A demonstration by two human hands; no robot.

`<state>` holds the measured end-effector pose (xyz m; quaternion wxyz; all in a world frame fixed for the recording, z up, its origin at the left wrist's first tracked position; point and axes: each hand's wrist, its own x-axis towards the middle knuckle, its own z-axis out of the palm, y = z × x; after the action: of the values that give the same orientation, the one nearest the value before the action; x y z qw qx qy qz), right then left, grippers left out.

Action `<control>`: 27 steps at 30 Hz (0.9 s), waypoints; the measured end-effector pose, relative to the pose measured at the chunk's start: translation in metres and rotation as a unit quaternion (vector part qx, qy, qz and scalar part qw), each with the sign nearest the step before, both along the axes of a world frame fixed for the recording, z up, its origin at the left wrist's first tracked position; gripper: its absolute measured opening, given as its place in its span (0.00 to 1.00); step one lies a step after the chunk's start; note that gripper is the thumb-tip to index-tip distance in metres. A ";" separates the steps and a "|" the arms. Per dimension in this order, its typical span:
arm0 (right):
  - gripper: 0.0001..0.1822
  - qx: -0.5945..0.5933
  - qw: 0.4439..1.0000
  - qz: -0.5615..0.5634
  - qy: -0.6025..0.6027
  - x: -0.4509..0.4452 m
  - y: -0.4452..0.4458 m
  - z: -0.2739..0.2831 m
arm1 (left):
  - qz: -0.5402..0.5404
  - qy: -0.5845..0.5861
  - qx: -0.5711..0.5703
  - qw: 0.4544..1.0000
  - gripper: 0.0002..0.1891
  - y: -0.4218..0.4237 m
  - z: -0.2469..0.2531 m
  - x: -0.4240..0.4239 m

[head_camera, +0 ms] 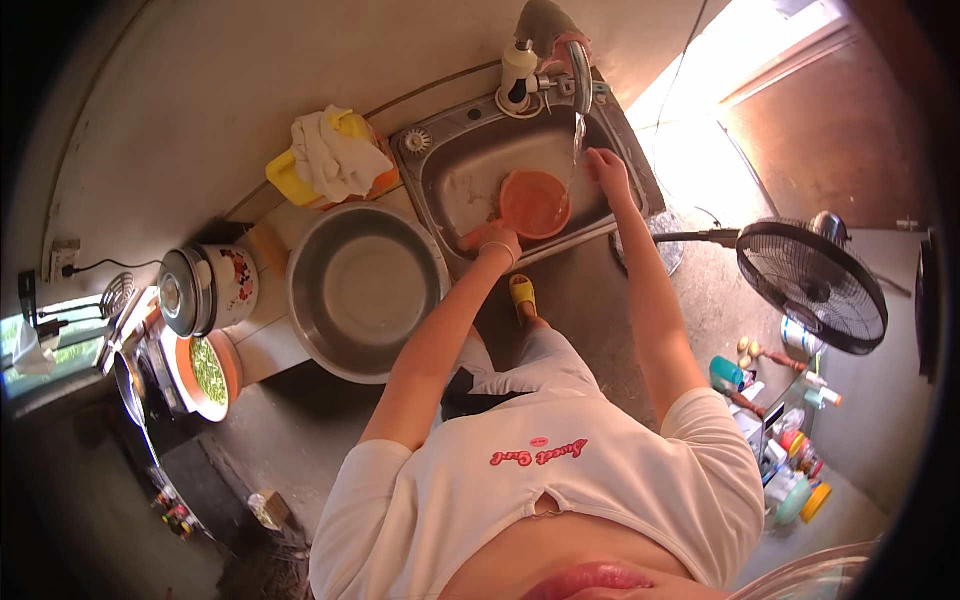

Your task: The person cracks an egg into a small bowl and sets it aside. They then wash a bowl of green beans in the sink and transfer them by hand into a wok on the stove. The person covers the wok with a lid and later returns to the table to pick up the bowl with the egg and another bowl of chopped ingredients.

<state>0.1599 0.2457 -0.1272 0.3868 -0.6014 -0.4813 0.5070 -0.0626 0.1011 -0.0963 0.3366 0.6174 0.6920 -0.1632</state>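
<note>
My left hand [496,238] grips the handle of an orange plastic water dipper [534,201] inside the stainless steel sink [465,187]. Water [577,139] runs from the curved metal faucet [580,75] down towards the right side of the dipper, which has water in it. Just right of that stream, over the basin, is my right hand [609,174], with bent fingers and nothing visible in it. A large metal basin [367,292] sits left of the sink, close to my left forearm.
Left of the sink, a whitish cloth [334,154] lies over yellow and orange containers. Further left stand a rice cooker [217,289] and a bowl of chopped greens [208,371]. A standing fan [810,285] is at the right, near bottles and jars [799,480].
</note>
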 end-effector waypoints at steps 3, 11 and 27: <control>0.17 0.058 0.989 0.093 -0.100 -0.030 0.065 -0.007 | 0.078 0.072 -0.035 0.994 0.22 0.009 -0.036 -0.005; 0.17 0.434 0.825 0.162 -0.324 -0.057 0.178 -0.111 | 0.141 0.006 -0.082 0.987 0.27 0.029 -0.103 -0.015; 0.15 0.045 0.958 0.258 -0.118 -0.063 0.162 -0.051 | 0.125 -0.182 0.016 0.975 0.21 0.034 -0.122 -0.025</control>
<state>0.0966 0.4078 -0.1780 0.2095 -0.4947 -0.6846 0.4927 -0.0873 0.1348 -0.2185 0.4648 0.5507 0.6933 0.0060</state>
